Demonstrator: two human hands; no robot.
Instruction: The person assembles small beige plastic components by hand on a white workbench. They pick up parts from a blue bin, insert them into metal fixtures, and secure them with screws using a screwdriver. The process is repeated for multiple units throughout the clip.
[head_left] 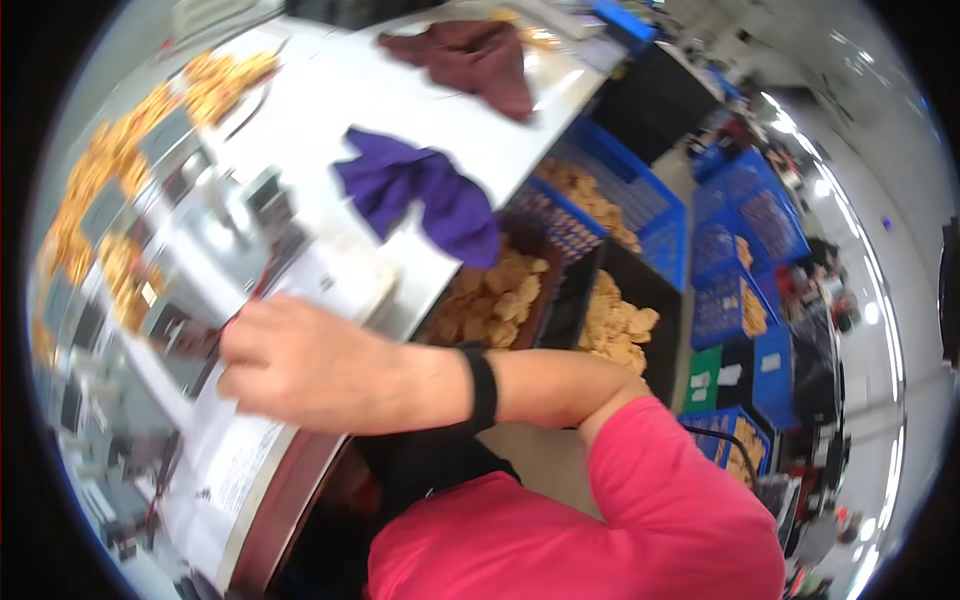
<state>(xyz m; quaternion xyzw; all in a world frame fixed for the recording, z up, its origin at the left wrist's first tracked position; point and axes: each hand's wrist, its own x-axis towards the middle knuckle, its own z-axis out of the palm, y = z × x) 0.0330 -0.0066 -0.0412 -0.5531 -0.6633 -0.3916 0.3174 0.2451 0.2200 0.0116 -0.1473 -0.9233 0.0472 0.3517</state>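
My right hand (285, 362) reaches across from the right, with a black band (483, 388) on the wrist and a pink sleeve (650, 500) above the elbow. Its curled fingers lie on white paper sheets (335, 282) at the near edge of a white table (320, 90). A thin red wire (262, 283) runs just by the fingertips. Motion blur hides whether the fingers grip anything. Small grey metal parts (205, 215) lie just beyond the hand. My left hand is out of view.
A purple cloth (425, 195) and a maroon cloth (475, 60) lie on the table. Tan pieces (100, 180) line its left side. Beside the table stand dark bins (495, 295) and blue crates (640, 210) holding tan pieces. More blue crates (745, 225) stand farther right.
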